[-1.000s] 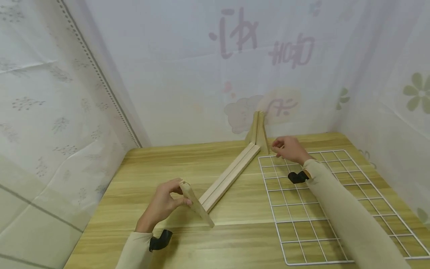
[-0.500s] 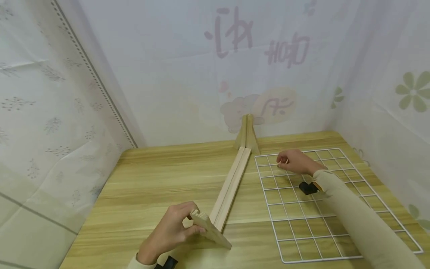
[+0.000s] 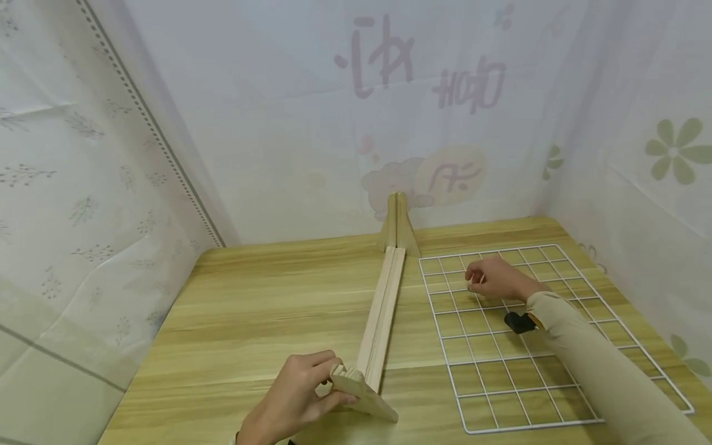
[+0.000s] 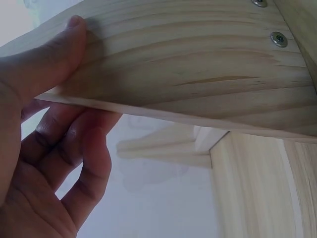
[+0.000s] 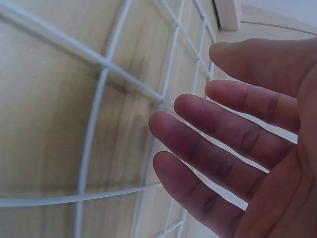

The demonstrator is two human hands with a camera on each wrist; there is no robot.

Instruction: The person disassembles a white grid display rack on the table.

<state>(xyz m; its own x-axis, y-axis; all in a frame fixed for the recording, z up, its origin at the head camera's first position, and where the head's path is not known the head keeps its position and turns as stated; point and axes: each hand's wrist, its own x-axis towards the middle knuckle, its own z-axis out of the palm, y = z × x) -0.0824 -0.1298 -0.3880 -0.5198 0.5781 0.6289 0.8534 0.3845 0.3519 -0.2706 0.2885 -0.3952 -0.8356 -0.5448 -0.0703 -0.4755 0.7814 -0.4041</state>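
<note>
My left hand pinches the top of the near end piece of a pale wooden stand, thumb on one face. In the left wrist view two screws show in this wooden piece. Two long parallel slats with a narrow groove between them run back to the far upright end piece, which flares toward its base. Over the upper left part of a white wire grid is my right hand. Its loosely bent fingers hold nothing; whether they touch the wires I cannot tell.
The grid lies flat on the wood-grain table, just right of the stand. Behind the table hangs a pale printed cloth, close to the far end piece. More cloth closes off the left and right sides.
The stand has swung round, its near end moving right and toward me with my left hand. My right hand has drawn back from beside the far end piece to over the grid.
</note>
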